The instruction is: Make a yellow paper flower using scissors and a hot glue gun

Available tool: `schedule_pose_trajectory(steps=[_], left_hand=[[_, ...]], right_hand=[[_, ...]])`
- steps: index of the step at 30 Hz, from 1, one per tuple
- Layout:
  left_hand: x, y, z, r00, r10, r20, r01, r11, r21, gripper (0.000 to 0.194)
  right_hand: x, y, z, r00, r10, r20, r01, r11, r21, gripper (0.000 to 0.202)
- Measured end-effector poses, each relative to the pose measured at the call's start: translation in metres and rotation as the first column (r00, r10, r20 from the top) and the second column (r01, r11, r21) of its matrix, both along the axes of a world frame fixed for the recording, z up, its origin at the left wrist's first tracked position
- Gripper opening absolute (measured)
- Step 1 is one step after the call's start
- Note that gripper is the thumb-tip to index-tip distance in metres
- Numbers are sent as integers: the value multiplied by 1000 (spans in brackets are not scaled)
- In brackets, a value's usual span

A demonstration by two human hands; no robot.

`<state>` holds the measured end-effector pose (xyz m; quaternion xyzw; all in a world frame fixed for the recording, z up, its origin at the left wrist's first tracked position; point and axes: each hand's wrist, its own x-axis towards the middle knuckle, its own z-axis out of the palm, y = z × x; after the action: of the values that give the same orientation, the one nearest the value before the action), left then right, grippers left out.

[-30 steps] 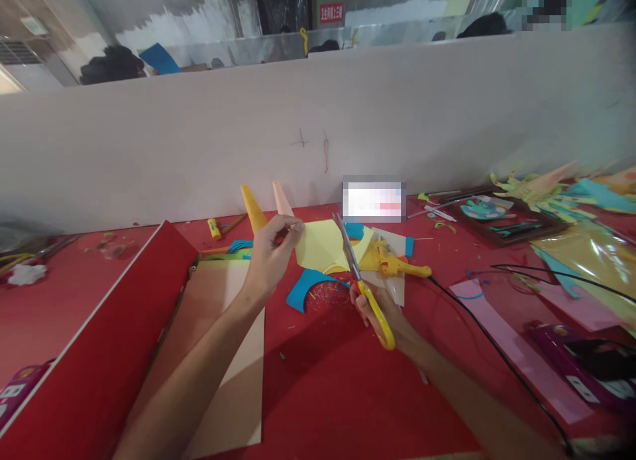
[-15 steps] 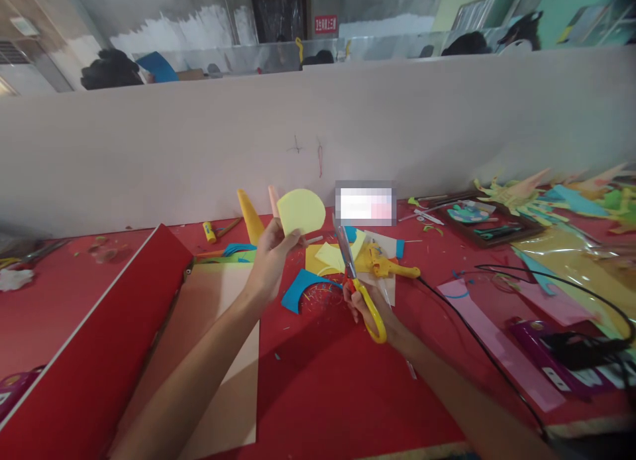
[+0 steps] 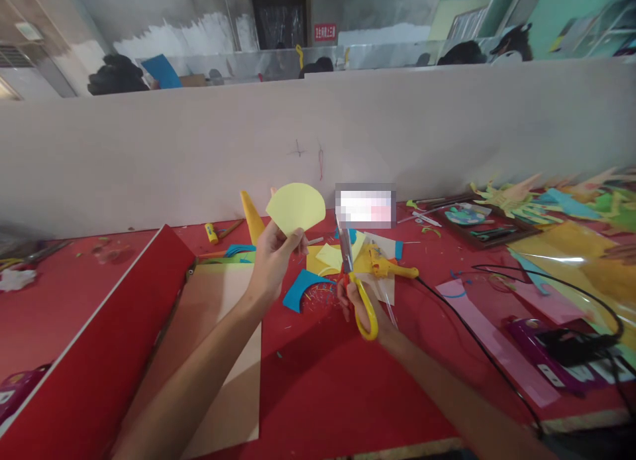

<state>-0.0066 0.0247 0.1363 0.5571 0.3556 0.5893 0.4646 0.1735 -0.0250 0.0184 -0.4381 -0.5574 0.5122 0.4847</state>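
Observation:
My left hand [image 3: 275,254] pinches the lower point of a pale yellow fan-shaped piece of paper [image 3: 297,208], raised above the table. To its right, my right hand [image 3: 356,294] grips scissors [image 3: 365,301] with yellow and red handles, their blades pointing up and away from me. The blades are apart from the yellow paper. Beneath the hands lie a curved blue paper scrap [image 3: 301,289], pale yellow scraps [image 3: 328,256] and a yellow glue gun [image 3: 392,269] with a black cord.
A red board [image 3: 94,341] and a beige sheet [image 3: 233,380] lie at left. A yellow cone [image 3: 252,216] stands near the white partition [image 3: 199,142]. At right are a pink strip [image 3: 497,344], a purple box [image 3: 541,354] and a dark tray [image 3: 517,233]. Part of another person's hand [image 3: 621,251] shows at the right edge.
My left hand has turned the yellow paper so its fan shape faces me more squarely. The scissors have shifted slightly left and stand more upright. Another person's hand has appeared at right.

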Motion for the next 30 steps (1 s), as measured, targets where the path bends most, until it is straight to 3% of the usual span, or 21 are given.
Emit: schedule_pose_trajectory(steps=[5,13,18,26,30], left_hand=[[6,-1,-4,1000,-7,-16,6,997,-76,27],[7,4,-13,998,30,-60,-36,994,-103,26],[7,5,-12,996,30,-90,-37,996,-85,27],[12,4,-22,988,33,-148,-49,993,-105,28],[13,5,-23,990,58,-126,-70,994,-87,31]], right_hand=[[-22,10,11,995,-27,-95,24,999,-33,74],[-26,3,-17,986,12,-166,-8,1000,21,74],[-19,0,-16,993,19,-119,-9,996,85,71],[-16,0,-11,994,62,-89,-57,997,49,72],[-21,-1,-12,999,3,-32,-1,997,78,76]])
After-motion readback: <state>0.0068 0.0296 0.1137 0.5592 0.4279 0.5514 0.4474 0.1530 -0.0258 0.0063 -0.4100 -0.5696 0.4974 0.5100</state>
